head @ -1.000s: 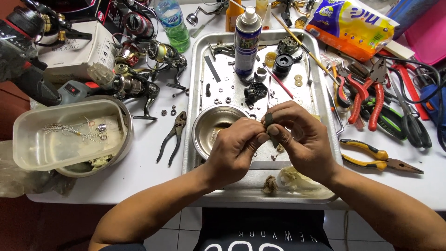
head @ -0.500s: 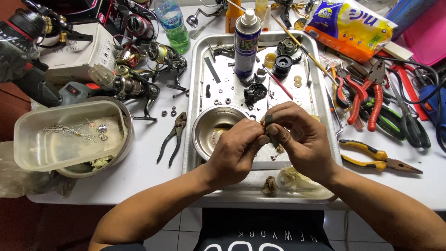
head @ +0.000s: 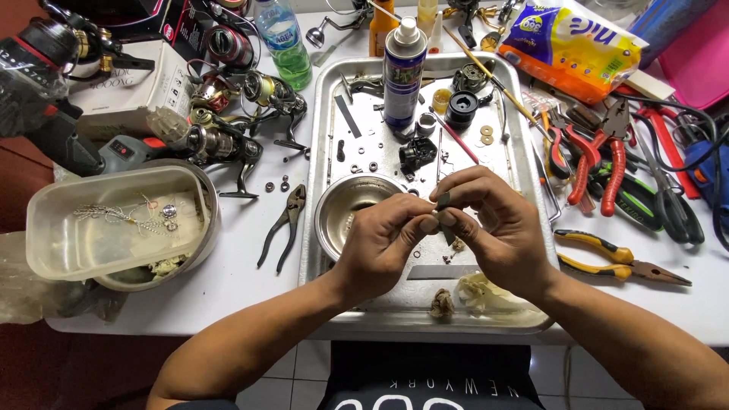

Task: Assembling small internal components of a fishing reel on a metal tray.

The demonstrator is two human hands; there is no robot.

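My left hand point(head: 383, 241) and my right hand point(head: 497, 228) meet fingertip to fingertip above a metal tray point(head: 323, 167). Together they pinch a small dark part point(head: 443, 201), mostly hidden by the fingers. Just left of the hands, inside the tray, sits a small steel bowl point(head: 343, 206). Washers, screws and a black reel piece point(head: 416, 152) lie scattered on the tray beyond the hands. A spray can point(head: 404, 72) stands upright at the tray's far end. A greasy wad point(head: 486, 292) lies at the tray's near edge.
Black pliers point(head: 285, 224) lie left of the tray. Fishing reels point(head: 228, 137) crowd the far left, beside a plastic tub point(head: 106, 224) holding small parts. Red-handled cutters point(head: 596, 156) and yellow-handled pliers point(head: 619, 258) lie on the right. A green bottle point(head: 282, 42) stands at the back.
Both hands stay together over the tray; the fingers shift slightly around the small part. Nothing else has moved.
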